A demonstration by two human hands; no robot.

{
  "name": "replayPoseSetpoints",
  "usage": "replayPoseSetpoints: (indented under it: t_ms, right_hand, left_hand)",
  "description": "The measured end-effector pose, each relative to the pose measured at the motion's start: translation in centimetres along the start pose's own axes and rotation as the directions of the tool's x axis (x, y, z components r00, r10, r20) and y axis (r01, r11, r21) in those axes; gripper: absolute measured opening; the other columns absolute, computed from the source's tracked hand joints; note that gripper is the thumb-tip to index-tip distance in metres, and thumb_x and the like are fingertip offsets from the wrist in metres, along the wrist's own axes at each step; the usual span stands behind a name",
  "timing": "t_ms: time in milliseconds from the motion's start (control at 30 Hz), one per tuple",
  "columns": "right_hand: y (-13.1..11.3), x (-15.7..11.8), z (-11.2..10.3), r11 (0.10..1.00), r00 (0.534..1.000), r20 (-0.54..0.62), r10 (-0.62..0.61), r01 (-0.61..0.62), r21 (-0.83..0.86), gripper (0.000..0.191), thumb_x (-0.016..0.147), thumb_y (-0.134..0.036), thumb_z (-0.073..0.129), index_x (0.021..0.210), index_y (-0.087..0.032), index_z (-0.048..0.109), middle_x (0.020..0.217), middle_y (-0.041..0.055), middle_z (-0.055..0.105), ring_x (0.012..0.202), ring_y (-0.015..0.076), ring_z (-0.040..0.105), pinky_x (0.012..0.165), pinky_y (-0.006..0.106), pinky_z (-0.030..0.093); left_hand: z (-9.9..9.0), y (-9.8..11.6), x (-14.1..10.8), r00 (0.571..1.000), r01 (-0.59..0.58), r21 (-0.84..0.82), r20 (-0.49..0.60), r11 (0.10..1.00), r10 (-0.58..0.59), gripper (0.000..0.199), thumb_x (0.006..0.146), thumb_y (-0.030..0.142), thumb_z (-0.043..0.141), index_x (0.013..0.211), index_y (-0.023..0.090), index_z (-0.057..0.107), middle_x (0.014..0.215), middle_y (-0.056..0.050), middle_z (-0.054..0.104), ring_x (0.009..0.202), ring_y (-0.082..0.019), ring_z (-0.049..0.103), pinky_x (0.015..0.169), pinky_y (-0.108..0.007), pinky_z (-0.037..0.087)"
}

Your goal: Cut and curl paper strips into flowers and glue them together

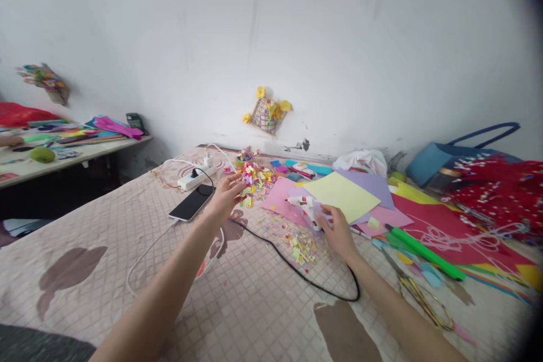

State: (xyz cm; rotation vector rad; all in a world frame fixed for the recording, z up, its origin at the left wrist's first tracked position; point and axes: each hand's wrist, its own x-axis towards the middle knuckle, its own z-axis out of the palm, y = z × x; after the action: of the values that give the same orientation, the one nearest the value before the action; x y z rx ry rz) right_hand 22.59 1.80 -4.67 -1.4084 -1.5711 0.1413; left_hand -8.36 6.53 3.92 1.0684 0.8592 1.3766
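Note:
My left hand [228,195] reaches to the small heap of colourful paper pieces [250,176], its fingers bent around the near edge of a pink, white and yellow cluster. Whether it grips the cluster is hard to make out. On the right, my right hand [337,229] is at the handle of a white glue gun [309,208], thumb and fingers against it. The gun's nozzle points left above a pink sheet [282,199]. Yellow paper scraps [302,246] lie just below the gun.
A phone [193,202] and a white power strip [197,177] lie left, with cables. Scissors [418,291], a green marker [426,253], coloured sheets, red beaded decorations [500,192] and a blue bag [441,161] are right. A second table [93,150] stands far left.

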Motion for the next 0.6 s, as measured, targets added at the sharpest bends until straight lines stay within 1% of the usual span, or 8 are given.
replayPoseSetpoints:
  t_ms: [133, 200, 267, 367, 467, 533, 600]
  right_hand:
    - [-1.5, -0.9, -1.5, 0.998, 0.994, -0.1, 0.04, -0.034, 0.059, 0.031, 0.084, -0.041, 0.048, 0.099, -0.015, 0.056, 0.099, 0.012, 0.06, 0.091, 0.0243, 0.055, 0.074, 0.039, 0.046]
    - [-2.7, -1.2, -1.9, 0.995, 0.988, -0.143, 0.056, -0.043, 0.091, 0.027, 0.085, -0.039, 0.047, 0.094, -0.016, 0.057, 0.092, 0.0094, 0.06, 0.085, 0.0225, 0.056, 0.073, 0.038, 0.046]
    - [-4.4, -1.4, -2.1, 0.991, 0.986, -0.156, 0.058, -0.038, 0.129, 0.023, 0.085, -0.038, 0.048, 0.089, -0.017, 0.057, 0.086, 0.0065, 0.06, 0.079, 0.0205, 0.056, 0.072, 0.035, 0.046]
    - [-7.3, -1.5, -2.1, 0.981, 0.991, -0.124, 0.051, -0.026, 0.193, 0.019, 0.085, -0.036, 0.049, 0.084, -0.018, 0.056, 0.077, 0.0032, 0.058, 0.071, 0.0178, 0.055, 0.065, 0.03, 0.046]
    - [-10.3, -1.4, -1.9, 0.968, 0.996, -0.074, 0.052, -0.032, 0.247, 0.02, 0.086, -0.036, 0.048, 0.085, -0.018, 0.058, 0.069, 0.0015, 0.057, 0.063, 0.0158, 0.054, 0.055, 0.026, 0.044]
    - [-12.0, -1.2, -1.8, 0.956, 0.997, -0.04, 0.063, -0.048, 0.288, 0.022, 0.087, -0.036, 0.047, 0.088, -0.018, 0.06, 0.064, 0.0006, 0.055, 0.058, 0.0145, 0.052, 0.05, 0.025, 0.042]
    - [-13.4, -0.9, -1.8, 0.926, 0.996, 0.0, 0.091, -0.085, 0.367, 0.023, 0.086, -0.037, 0.049, 0.088, -0.018, 0.061, 0.061, -0.0001, 0.053, 0.055, 0.0137, 0.05, 0.047, 0.024, 0.04]
  left_hand:
    - [1.3, -0.4, -0.1, 0.998, 0.026, -0.056, 0.051, 0.998, -0.023, 0.045, 0.061, 0.032, 0.075, 0.099, 0.019, 0.055, 0.079, 0.001, 0.06, 0.062, -0.008, 0.056, 0.058, -0.02, 0.042]
    - [2.1, -0.7, -0.4, 0.996, 0.029, -0.07, 0.085, 0.997, -0.023, 0.046, 0.061, 0.031, 0.075, 0.101, 0.02, 0.056, 0.078, 0.001, 0.06, 0.062, -0.008, 0.056, 0.056, -0.019, 0.041]
    - [2.9, -1.1, -0.8, 0.992, 0.029, -0.078, 0.125, 0.997, -0.02, 0.048, 0.063, 0.031, 0.075, 0.105, 0.021, 0.055, 0.08, 0.001, 0.06, 0.064, -0.008, 0.056, 0.055, -0.018, 0.04]
    - [4.1, -1.8, -1.9, 0.983, 0.028, -0.081, 0.185, 0.996, -0.013, 0.047, 0.067, 0.031, 0.073, 0.109, 0.021, 0.054, 0.084, 0.0, 0.061, 0.069, -0.01, 0.057, 0.057, -0.019, 0.042]
    - [5.0, -2.2, -3.0, 0.975, 0.021, -0.08, 0.224, 0.997, -0.002, 0.049, 0.069, 0.03, 0.073, 0.112, 0.021, 0.052, 0.084, 0.0, 0.06, 0.068, -0.009, 0.056, 0.055, -0.019, 0.04]
    - [5.4, -2.3, -3.8, 0.97, 0.007, -0.073, 0.243, 0.997, 0.011, 0.051, 0.069, 0.029, 0.073, 0.113, 0.02, 0.05, 0.082, 0.0, 0.059, 0.066, -0.009, 0.055, 0.054, -0.019, 0.039]
    - [5.7, -2.3, -4.4, 0.965, -0.028, -0.058, 0.258, 0.998, 0.042, 0.052, 0.069, 0.028, 0.072, 0.114, 0.019, 0.048, 0.08, 0.001, 0.059, 0.066, -0.009, 0.054, 0.057, -0.02, 0.04]
